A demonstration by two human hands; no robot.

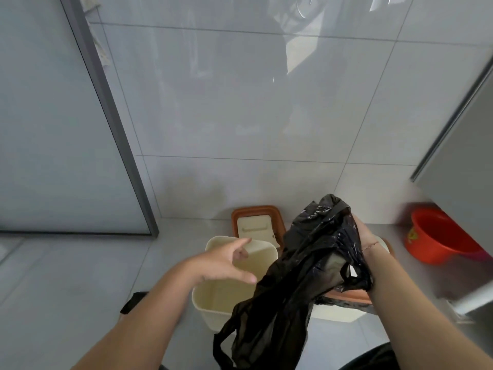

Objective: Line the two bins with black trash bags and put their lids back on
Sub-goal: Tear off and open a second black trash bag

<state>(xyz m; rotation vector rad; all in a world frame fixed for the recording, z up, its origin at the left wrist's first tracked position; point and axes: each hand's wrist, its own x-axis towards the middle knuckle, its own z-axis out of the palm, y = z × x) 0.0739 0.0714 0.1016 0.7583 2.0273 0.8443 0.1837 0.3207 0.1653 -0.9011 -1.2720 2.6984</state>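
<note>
A cream bin (210, 303) stands open and unlined on the floor in front of me. My left hand (226, 260) hovers over its rim, fingers apart, holding nothing. My right hand (366, 239) grips a black trash bag (290, 289) that hangs down over the bin's right side, handles dangling low. Behind the bag sits a second cream bin (341, 313) with an orange-brown lid rim (349, 295) on it and black plastic showing beneath; most of it is hidden. An orange-brown lid (257, 222) with a cream flap leans against the wall behind the open bin.
A red plastic basin (437, 239) sits on the floor at the right, next to a grey cabinet (464, 156). A glass door with a grey frame (112, 124) stands at the left. A small black object (133, 303) lies on the floor by my left forearm.
</note>
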